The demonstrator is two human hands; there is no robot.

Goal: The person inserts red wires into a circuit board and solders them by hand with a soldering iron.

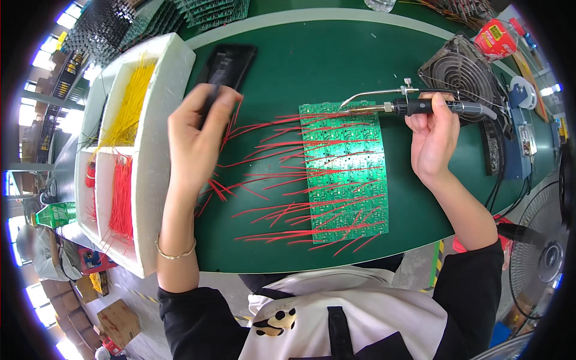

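My right hand (435, 129) grips a soldering iron (414, 107) with a black handle and a thin curved solder-feed tube fixed above it. The iron's metal tip reaches the top row of a green circuit board panel (345, 180). Many red wires (282, 144) lie across the panel in rows, their loose ends trailing left. Up and left of the panel, my slightly blurred left hand (201, 135) has thumb and fingers pinched together, with a red wire (236, 117) at the fingertips. A black phone (240, 63) lies just beyond that hand, partly covered by it.
At left stands a white foam box (162, 90) with yellow wires (132, 99) and red wires (122, 198) in separate compartments. A fan-like extractor (462, 75) and a red container (497, 39) stand back right. Stacked circuit boards (210, 12) are at the far left edge.
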